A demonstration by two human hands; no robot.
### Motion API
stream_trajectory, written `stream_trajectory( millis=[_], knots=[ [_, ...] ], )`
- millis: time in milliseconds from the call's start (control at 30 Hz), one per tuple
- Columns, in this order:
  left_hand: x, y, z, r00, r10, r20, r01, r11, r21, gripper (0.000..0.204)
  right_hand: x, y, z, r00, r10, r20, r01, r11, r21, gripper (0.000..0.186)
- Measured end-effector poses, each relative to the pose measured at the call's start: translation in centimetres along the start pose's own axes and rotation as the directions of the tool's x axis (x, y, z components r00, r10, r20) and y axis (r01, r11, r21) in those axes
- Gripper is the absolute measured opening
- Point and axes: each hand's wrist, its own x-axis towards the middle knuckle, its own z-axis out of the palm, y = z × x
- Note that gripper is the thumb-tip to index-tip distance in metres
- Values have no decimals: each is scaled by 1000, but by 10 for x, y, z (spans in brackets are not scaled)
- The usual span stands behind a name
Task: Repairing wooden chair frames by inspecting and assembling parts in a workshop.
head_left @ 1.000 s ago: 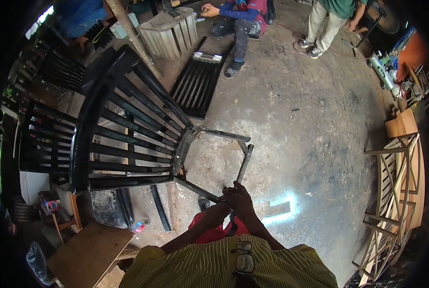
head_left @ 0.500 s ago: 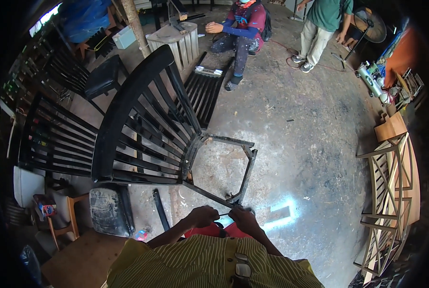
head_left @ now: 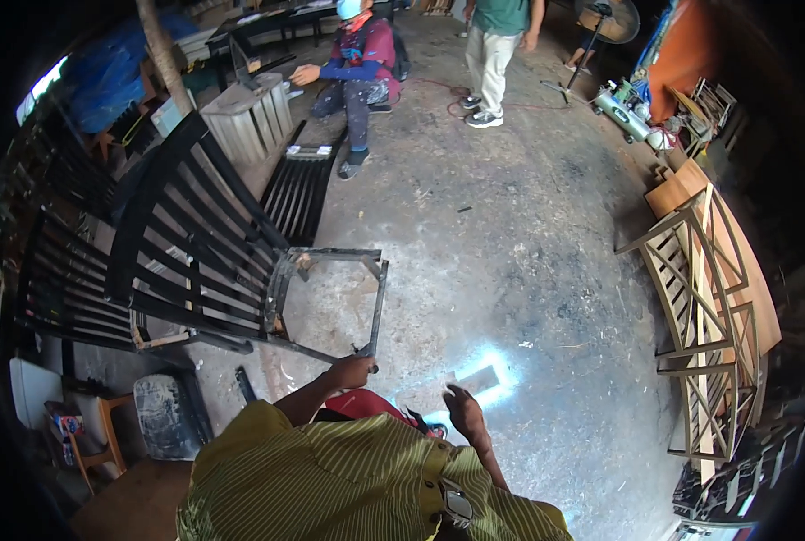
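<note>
Left hand (head_left: 353, 371) closed on the near right corner of the seat frame (head_left: 380, 307). Right hand (head_left: 466, 410) off the chair (head_left: 279, 287), to the right over the floor (head_left: 547, 270); fingers look partly bent, can't tell how far open, nothing visible in it.

Progress: I'd call it part-built. Backrest (head_left: 141, 212) and its slats in place, four seat rails make a loop, corner blocks show at the far corners. Seat opening has no panel in it, floor shows through. Can't tell if the far right joint is tight; legs unclear from above.

Position: chair runs left and far from the left hand, touching it only at that corner; backrest is the far left end. Right hand well apart from the backrest, near the held corner but not touching.

Further out: dark seat pad (head_left: 161, 415) near left, another black chair (head_left: 37, 270) left, slatted panel (head_left: 299, 194) far, crouching person (head_left: 366, 54) beyond it, wooden frames (head_left: 736, 361) right.
</note>
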Motion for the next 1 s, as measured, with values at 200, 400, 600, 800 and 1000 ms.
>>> stream_trajectory(
  millis=[200, 400, 600, 800, 1000],
  knots=[
    [-4, -115, 88, 901, -207, 381, 30, 906, 423, 24, -250, 249, -13, 822, 559, -109, -559, 828, 37, 11],
    [0, -128, 107, 914, 7, 405, 37, 994, -100, 27, -357, 214, -43, 145, 981, 129, -987, 134, 91, 22],
    [102, -20, 55, 921, 2, 391, -108, 962, 251, 26, -289, 103, -24, 57, 996, -72, -740, 90, 667, 19],
    [217, 80, 20, 966, 60, 253, -128, 957, 261, 25, -275, 94, 38, 94, 967, -235, -818, 209, 535, 25],
    [271, 152, 40, 905, 129, 406, -273, 906, 322, 27, -265, 75, 43, -40, 970, -239, -768, 123, 628, 26]
  ],
)
